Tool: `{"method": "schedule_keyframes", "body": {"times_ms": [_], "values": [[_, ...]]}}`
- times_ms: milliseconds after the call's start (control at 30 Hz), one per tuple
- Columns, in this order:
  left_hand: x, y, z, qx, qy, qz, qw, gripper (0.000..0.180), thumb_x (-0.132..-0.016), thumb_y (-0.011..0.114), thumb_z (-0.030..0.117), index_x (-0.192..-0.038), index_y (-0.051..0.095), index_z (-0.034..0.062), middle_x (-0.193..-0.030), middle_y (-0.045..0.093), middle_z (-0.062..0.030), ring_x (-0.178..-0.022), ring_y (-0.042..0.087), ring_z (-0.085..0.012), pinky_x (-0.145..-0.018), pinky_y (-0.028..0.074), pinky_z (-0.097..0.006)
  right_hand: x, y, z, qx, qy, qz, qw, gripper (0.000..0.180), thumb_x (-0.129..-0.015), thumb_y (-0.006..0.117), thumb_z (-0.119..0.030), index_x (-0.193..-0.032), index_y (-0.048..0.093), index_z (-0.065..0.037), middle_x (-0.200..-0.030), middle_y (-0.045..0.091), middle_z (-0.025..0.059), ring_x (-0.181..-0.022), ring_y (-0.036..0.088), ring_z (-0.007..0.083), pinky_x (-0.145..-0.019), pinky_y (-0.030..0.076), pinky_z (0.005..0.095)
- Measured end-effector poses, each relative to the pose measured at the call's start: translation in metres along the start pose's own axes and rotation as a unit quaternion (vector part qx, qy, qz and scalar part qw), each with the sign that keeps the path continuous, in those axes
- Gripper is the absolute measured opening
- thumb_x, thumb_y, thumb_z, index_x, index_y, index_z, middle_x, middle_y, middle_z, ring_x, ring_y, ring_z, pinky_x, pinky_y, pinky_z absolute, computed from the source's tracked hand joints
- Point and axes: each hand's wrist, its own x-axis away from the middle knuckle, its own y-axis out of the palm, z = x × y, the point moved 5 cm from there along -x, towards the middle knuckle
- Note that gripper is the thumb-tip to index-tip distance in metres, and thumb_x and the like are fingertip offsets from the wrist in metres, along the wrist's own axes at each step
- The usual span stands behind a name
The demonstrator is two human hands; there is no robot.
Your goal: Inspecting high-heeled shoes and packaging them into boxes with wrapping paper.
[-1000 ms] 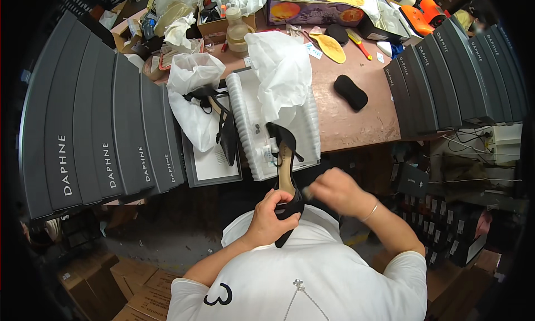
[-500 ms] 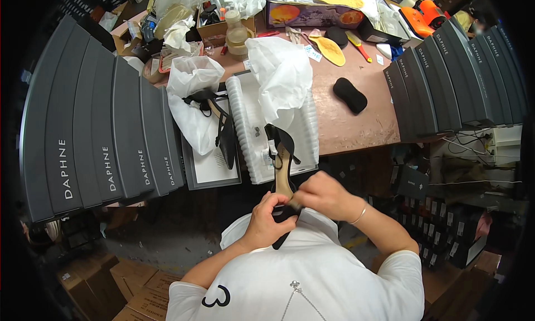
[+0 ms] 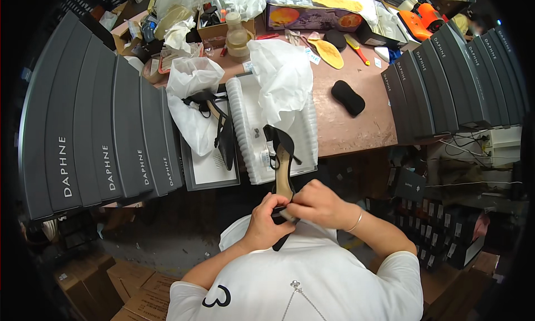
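Pinching black high-heeled shoe [image 3: 283, 170] at its near end, left hand [image 3: 266, 223] fingers, right hand [image 3: 317, 204] fingers pressed together

The brown bench [image 3: 356, 126] carries an open white shoebox [image 3: 253, 154]; right of it lies a black pad [image 3: 348, 97].
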Motion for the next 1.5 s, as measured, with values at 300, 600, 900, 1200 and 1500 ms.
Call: {"method": "schedule_keyframes", "body": {"times_ms": [300,600,900,1200,1500], "values": [[0.002,-0.003,0.003,-0.016,-0.016,0.009,1.0,0.034,-0.067,0.076,0.006,-0.094,0.056,0.0031,-0.085,0.058,-0.0075,-0.079,0.057,-0.0202,-0.074,0.047,-0.031,-0.002,-0.001,-0.001,0.034,0.011,0.023,0.999,0.014,-0.075,0.059,-0.015,-0.089,0.06,-0.011,-0.077,0.049,0.0011,-0.071,0.05,0.0172,-0.068,0.038,0.0315],[0.002,-0.006,0.003,0.011,-0.051,0.014,0.999,0.033,-0.066,0.075,0.005,-0.093,0.056,0.0036,-0.085,0.059,-0.0096,-0.079,0.06,-0.0261,-0.085,0.047,-0.036,0.001,-0.005,0.012,0.059,0.037,-0.022,0.997,0.02,-0.074,0.06,-0.013,-0.094,0.061,-0.009,-0.083,0.054,0.002,-0.075,0.052,0.0173,-0.071,0.037,0.0314],[0.005,-0.004,-0.001,0.043,-0.083,0.027,0.995,0.032,-0.066,0.074,0.007,-0.092,0.056,0.0043,-0.081,0.062,-0.0094,-0.079,0.06,-0.0272,-0.104,0.036,-0.046,0.006,-0.004,0.015,0.084,0.052,-0.021,0.995,0.013,-0.075,0.059,-0.015,-0.087,0.059,-0.012,-0.076,0.047,0.0002,-0.072,0.049,0.0163,-0.072,0.036,0.0308],[0.004,-0.007,0.004,-0.029,0.013,0.035,0.999,0.034,-0.066,0.075,0.009,-0.093,0.056,0.0047,-0.082,0.064,-0.0093,-0.077,0.063,-0.0269,-0.109,0.032,-0.049,0.005,-0.007,0.01,0.06,0.044,-0.017,0.997,0.017,-0.075,0.059,-0.013,-0.091,0.061,-0.011,-0.079,0.05,0.0003,-0.072,0.05,0.0166,-0.071,0.035,0.0316],[0.008,-0.007,0.002,-0.019,-0.011,0.028,0.999,0.036,-0.065,0.075,0.008,-0.095,0.056,0.0051,-0.085,0.063,-0.0074,-0.08,0.063,-0.0268,-0.108,0.033,-0.05,0.002,-0.007,0.005,0.061,0.049,-0.019,0.997,0.016,-0.078,0.056,-0.015,-0.093,0.062,-0.013,-0.081,0.053,-0.0002,-0.076,0.052,0.0153,-0.075,0.035,0.0317]]}}
